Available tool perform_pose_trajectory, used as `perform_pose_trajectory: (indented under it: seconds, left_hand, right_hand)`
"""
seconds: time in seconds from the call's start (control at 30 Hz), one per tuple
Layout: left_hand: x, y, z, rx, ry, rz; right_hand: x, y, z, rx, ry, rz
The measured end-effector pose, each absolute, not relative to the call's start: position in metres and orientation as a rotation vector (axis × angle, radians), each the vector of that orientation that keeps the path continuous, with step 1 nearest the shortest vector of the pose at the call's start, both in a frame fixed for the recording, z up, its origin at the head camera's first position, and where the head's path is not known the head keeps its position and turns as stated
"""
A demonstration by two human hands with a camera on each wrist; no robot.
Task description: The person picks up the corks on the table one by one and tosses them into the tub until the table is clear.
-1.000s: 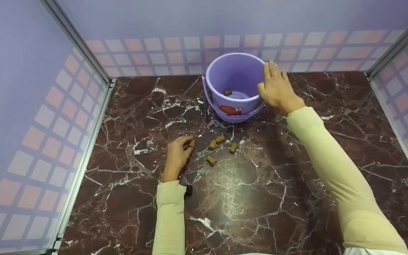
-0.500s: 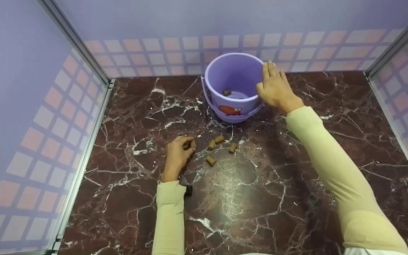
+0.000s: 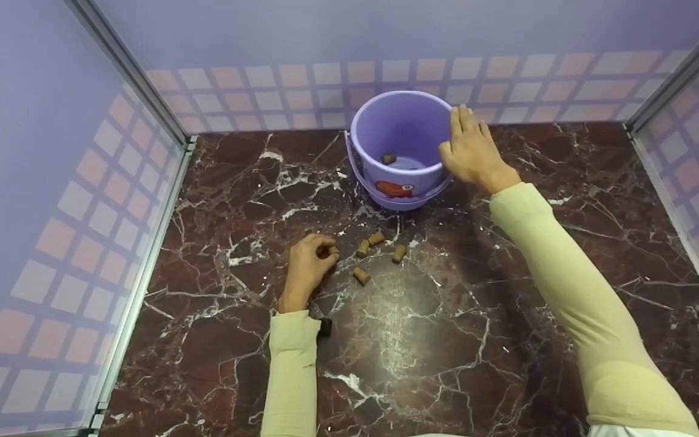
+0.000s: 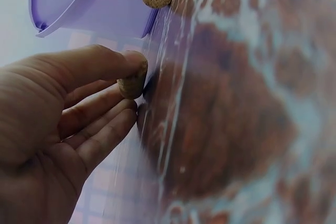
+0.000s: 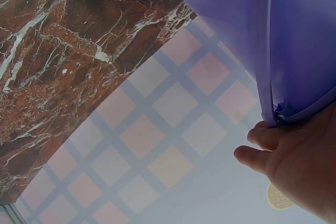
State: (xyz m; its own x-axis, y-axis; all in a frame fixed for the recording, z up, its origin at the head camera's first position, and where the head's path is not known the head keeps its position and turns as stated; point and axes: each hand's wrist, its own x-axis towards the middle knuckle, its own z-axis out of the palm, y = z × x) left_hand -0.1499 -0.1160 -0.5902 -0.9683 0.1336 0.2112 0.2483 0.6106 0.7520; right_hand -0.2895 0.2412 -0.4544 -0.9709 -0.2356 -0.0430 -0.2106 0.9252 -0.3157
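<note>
My left hand pinches a cork between thumb and fingertips, low over the marble-patterned tabletop. Several other corks lie to its right: one cork is nearest, another cork lies farther right, and a pair sits close together, with one cork beside a second cork. Behind them stands an upright purple bucket holding a cork at its bottom. My right hand rests at the bucket's right rim, fingers straight, close to the handle's hinge in the right wrist view.
The bucket's handle hangs down around its front. Behind it rises a purple back wall with checkered squares, and matching panels stand left and right. A small black object shows beside my left cuff.
My left fingers have closed on the cork and shifted slightly right with it. The right hand and the bucket have stayed in place.
</note>
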Motion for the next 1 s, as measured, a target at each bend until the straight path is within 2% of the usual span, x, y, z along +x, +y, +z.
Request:
perform_pose_trajectory:
  seconds: [1.0]
  left_hand:
    - [-0.15, -0.111, -0.5868, -0.287, -2.607, -1.355]
  right_hand:
    - [-0.2895, 0.2415, -0.4542, -0.351, 3.014, -0.484]
